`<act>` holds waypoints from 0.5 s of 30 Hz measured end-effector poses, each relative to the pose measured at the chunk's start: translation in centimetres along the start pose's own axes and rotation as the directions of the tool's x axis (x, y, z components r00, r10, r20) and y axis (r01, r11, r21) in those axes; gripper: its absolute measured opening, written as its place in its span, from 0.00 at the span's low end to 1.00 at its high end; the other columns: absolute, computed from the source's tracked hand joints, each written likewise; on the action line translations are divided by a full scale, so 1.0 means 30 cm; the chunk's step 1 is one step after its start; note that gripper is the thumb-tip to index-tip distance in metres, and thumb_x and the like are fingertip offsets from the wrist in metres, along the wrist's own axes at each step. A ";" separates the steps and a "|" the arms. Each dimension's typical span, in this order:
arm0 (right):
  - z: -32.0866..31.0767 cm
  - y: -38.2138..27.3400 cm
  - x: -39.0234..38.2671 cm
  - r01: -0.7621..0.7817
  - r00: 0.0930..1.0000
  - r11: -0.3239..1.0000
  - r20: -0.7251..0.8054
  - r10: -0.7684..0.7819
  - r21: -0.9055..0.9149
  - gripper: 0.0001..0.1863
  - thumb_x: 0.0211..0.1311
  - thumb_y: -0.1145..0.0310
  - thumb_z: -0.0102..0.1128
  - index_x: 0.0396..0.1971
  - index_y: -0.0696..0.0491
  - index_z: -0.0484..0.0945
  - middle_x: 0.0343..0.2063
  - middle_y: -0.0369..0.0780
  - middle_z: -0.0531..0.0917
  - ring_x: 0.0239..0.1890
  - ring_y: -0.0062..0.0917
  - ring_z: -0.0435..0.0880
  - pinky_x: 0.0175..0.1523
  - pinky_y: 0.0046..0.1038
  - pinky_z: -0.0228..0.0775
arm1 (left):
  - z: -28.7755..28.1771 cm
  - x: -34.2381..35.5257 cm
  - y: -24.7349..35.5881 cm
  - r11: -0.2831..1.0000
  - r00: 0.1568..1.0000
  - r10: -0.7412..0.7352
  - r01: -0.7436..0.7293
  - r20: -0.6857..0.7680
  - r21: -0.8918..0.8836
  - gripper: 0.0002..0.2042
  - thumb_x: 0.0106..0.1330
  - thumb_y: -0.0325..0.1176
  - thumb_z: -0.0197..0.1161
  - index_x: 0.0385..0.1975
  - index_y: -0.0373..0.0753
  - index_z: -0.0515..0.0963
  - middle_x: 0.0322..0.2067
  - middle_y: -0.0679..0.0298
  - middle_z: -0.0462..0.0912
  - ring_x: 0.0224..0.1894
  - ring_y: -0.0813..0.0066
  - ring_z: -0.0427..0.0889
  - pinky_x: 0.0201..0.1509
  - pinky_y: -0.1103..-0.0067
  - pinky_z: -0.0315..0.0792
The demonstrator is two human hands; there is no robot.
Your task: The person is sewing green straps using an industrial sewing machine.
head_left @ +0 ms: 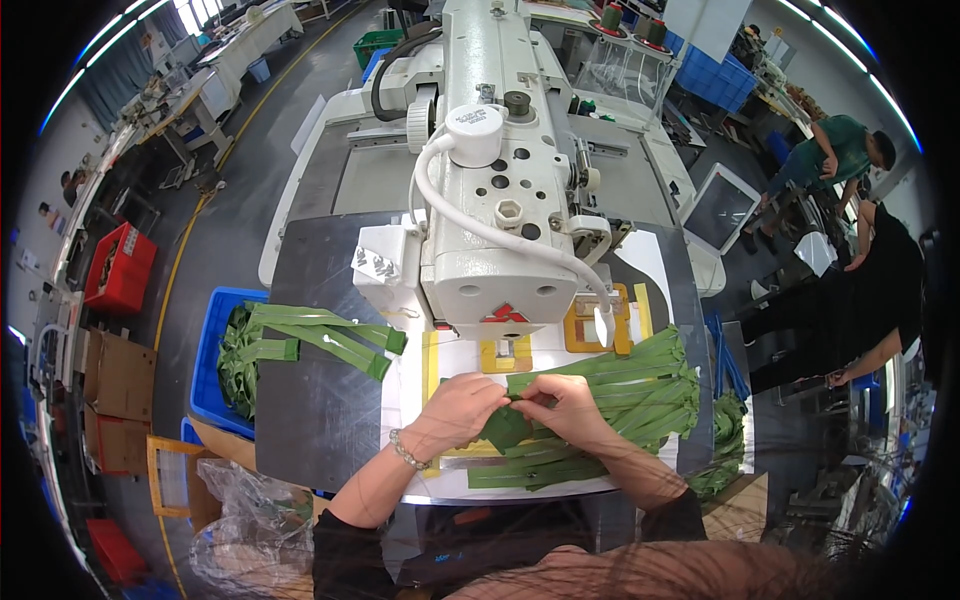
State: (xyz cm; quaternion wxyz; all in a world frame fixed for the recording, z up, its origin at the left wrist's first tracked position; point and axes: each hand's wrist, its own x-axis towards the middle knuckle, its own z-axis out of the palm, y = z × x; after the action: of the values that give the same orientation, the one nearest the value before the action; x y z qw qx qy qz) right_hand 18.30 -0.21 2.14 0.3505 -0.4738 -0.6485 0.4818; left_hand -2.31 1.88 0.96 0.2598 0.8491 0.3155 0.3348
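Note:
My left hand [462,410] and my right hand [565,408] meet near the table's front edge, fingertips pinched together on a dark green strap [507,428]. Its folded end sits between them, partly hidden by the fingers. Beneath and beside my right hand, many flat green webbing straps [640,395] lie fanned out toward the right. Just beyond my hands, a yellow-edged clamp plate [505,354] rests under the head of a large white industrial sewing machine [495,260]. A second yellow frame [603,322] lies to its right.
At left, a blue bin [208,365] holds more green straps [300,330], some reaching onto the dark metal table [320,410]. Clear plastic wrap [250,520] and cardboard boxes [120,375] stand lower left. A screen [722,208] and two people [850,290] are at right.

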 end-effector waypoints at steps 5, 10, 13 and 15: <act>-0.002 -0.006 0.012 0.001 1.000 0.999 0.019 0.000 -0.035 0.08 0.57 0.73 0.65 0.26 0.61 0.77 0.16 0.36 0.78 0.19 0.14 0.77 0.26 0.19 0.69 | 0.003 -0.002 -0.005 0.999 0.998 -0.050 0.050 0.028 0.020 0.06 0.62 0.31 0.59 0.26 0.37 0.72 0.23 0.57 0.74 0.30 0.57 0.75 0.35 0.67 0.69; -0.008 0.035 0.053 -0.208 0.975 0.966 0.116 0.192 0.155 0.09 0.60 0.70 0.62 0.25 0.59 0.76 0.17 0.35 0.80 0.18 0.15 0.78 0.24 0.18 0.68 | 0.026 -0.004 -0.048 0.986 0.986 -0.167 0.167 0.002 0.018 0.08 0.62 0.34 0.60 0.25 0.37 0.73 0.23 0.58 0.75 0.29 0.59 0.76 0.34 0.67 0.69; -0.034 0.069 0.127 -0.312 0.948 0.921 0.134 0.288 0.233 0.11 0.61 0.67 0.62 0.24 0.58 0.76 0.18 0.35 0.81 0.18 0.16 0.79 0.22 0.18 0.69 | 0.012 -0.010 -0.085 0.981 0.983 -0.159 0.168 -0.095 0.097 0.09 0.58 0.36 0.65 0.25 0.39 0.74 0.25 0.61 0.76 0.30 0.61 0.76 0.34 0.69 0.70; -0.046 0.094 0.180 -0.330 0.943 0.910 0.134 0.305 0.250 0.10 0.60 0.67 0.63 0.24 0.57 0.76 0.19 0.36 0.81 0.19 0.16 0.79 0.22 0.17 0.68 | 0.007 -0.013 -0.107 0.973 0.990 -0.053 0.081 -0.133 0.216 0.08 0.56 0.35 0.65 0.27 0.40 0.75 0.26 0.62 0.77 0.31 0.62 0.77 0.36 0.70 0.71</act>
State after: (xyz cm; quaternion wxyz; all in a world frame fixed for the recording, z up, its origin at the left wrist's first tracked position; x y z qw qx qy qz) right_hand 18.70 5.59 -0.16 0.2982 -0.4982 -0.5069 0.6371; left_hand -3.54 3.68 -1.42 0.1547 0.8385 0.3951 0.3417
